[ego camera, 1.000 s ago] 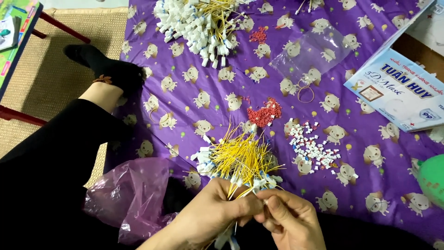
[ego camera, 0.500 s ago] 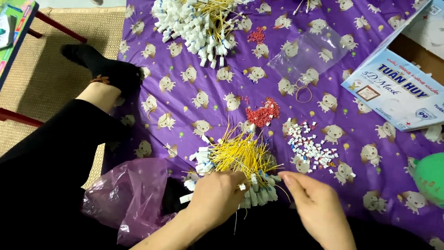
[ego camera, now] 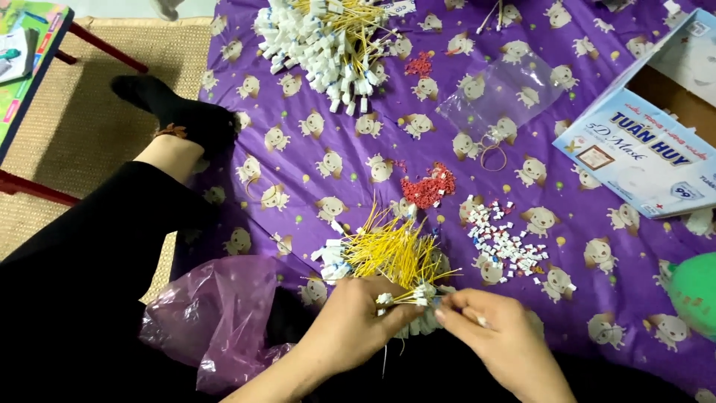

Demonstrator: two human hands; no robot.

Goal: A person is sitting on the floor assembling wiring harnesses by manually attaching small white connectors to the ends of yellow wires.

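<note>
My left hand (ego camera: 358, 317) grips a bundle of thin yellow wires (ego camera: 391, 250) tipped with small white connectors, low in the middle of the view. My right hand (ego camera: 488, 332) pinches one small white connector at the bundle's right end, fingertips touching the wire tips. Just right of the bundle lies a scatter of small white connectors (ego camera: 503, 242). A little heap of small red connectors (ego camera: 426, 188) sits just beyond the bundle on the purple patterned sheet (ego camera: 313, 160).
A big pile of finished yellow wires with white ends (ego camera: 328, 37) lies at the top. A clear plastic bag (ego camera: 503, 97), a rubber band (ego camera: 492, 157), a blue-and-white cardboard box (ego camera: 649, 153), a green object (ego camera: 693, 287), a pink plastic bag (ego camera: 220, 317) and my outstretched leg (ego camera: 112, 239) surround the work area.
The bundle was first held upright between both hands, then lowered flat. My right hand has moved in from the right and now pinches a connector at the wire tips.
</note>
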